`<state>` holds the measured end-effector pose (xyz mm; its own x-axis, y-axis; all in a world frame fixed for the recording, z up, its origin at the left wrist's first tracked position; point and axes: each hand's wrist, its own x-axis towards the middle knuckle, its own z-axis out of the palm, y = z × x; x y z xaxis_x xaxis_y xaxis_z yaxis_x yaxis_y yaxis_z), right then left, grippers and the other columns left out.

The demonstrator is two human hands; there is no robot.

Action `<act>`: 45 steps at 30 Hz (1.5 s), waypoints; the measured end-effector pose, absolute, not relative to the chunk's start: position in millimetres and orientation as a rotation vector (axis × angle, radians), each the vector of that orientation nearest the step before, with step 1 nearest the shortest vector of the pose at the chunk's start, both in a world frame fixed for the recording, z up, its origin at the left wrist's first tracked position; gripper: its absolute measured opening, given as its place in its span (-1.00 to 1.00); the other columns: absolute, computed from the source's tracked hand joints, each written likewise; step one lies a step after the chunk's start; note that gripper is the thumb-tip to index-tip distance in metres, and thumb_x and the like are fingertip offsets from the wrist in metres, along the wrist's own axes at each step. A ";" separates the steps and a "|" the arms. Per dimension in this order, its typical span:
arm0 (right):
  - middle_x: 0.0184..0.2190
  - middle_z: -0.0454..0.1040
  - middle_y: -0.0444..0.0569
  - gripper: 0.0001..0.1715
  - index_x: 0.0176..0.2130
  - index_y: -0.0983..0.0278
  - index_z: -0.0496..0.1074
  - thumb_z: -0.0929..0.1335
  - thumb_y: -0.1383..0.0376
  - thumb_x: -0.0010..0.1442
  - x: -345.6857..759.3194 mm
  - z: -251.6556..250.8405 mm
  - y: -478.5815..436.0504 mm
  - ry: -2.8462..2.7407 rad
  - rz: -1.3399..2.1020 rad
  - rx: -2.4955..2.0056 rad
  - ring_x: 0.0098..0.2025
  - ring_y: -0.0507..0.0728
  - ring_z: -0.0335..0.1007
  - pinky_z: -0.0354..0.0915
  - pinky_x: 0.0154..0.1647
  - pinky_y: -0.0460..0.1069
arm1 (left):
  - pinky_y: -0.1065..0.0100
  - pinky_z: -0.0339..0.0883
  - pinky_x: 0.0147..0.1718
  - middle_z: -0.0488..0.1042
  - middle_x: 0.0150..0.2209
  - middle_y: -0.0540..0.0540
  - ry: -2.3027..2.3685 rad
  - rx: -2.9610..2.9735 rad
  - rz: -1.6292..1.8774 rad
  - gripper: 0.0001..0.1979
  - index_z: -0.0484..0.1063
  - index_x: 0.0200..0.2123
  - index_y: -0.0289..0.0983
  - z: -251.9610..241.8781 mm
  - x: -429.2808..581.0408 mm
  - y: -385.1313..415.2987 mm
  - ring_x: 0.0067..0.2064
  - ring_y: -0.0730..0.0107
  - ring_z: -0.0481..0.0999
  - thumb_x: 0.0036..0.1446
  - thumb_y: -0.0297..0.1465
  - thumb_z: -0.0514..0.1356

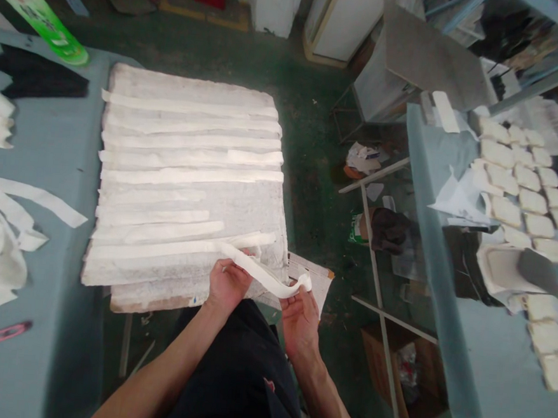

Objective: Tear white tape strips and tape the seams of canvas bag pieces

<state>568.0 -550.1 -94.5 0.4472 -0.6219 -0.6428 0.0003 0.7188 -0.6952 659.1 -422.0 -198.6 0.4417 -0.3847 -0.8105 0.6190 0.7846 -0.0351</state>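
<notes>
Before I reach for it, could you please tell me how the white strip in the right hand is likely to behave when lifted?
The white strip is probably floppy, since it bends and curls near the right hand. It also looks light for its size, being thin and narrow.

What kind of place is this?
Probably a small textile or sewing workshop: white fabric-like strips lie in rows on a pale board, pink snips lie on the left table, and cream pads are lined up on the right table.
</notes>
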 end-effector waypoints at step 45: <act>-0.16 0.70 -0.02 -0.81 -0.05 0.19 0.56 0.33 0.30 0.43 673.9 -186.6 -533.3 0.178 0.490 -2.433 -0.14 0.19 0.60 0.37 -0.07 0.02 | 0.24 0.58 -0.27 0.44 -0.60 0.02 0.839 0.824 -0.613 -0.82 0.58 -0.54 -0.22 -83.6 647.2 -283.5 -0.44 0.30 0.48 -0.19 -0.26 0.44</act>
<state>673.9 -533.3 -186.6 0.9212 -0.0054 -0.3891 -0.2449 -0.7850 -0.5690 647.2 -283.5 -83.6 0.5350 -0.1509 -0.8313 0.7463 0.5455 0.3813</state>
